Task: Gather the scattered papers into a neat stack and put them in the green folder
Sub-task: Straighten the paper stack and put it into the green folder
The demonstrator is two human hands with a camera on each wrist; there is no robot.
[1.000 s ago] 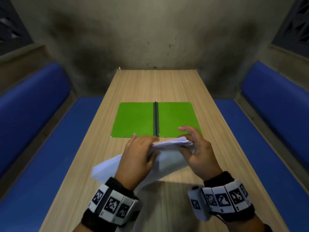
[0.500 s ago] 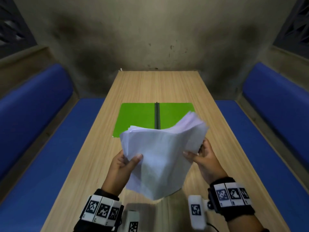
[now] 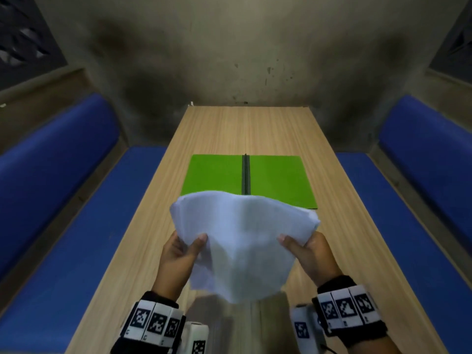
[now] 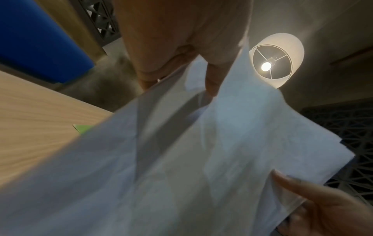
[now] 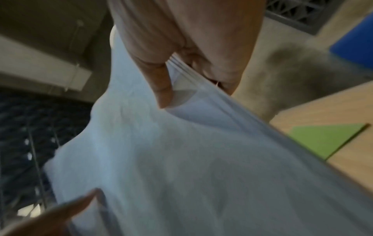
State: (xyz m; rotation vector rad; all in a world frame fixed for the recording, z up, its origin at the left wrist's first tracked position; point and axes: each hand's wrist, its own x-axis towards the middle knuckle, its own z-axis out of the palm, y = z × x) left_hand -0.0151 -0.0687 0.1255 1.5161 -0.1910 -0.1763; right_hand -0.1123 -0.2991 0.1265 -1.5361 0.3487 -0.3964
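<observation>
A bundle of white papers (image 3: 242,241) stands roughly upright above the wooden table (image 3: 143,251), sheets fanned unevenly at the top. My left hand (image 3: 182,249) grips its left edge, thumb in front, fingers behind. My right hand (image 3: 305,247) grips its right edge the same way. The green folder (image 3: 217,175) lies open and flat just beyond the papers, dark spine (image 3: 245,172) down its middle. The left wrist view shows the papers (image 4: 181,159) pinched under my thumb. In the right wrist view the sheet edges (image 5: 181,67) sit between my thumb and fingers, with a folder corner (image 5: 322,138) beyond.
Blue bench seats (image 3: 51,238) run along both sides of the table, another blue bench (image 3: 413,238) on the right. A stained concrete wall (image 3: 242,60) closes the far end. A lit ceiling lamp (image 4: 272,63) shows in the left wrist view.
The papers went from lying low and flat under both hands to being lifted and turned upright. They now face me more squarely, with both hands at the side edges.
</observation>
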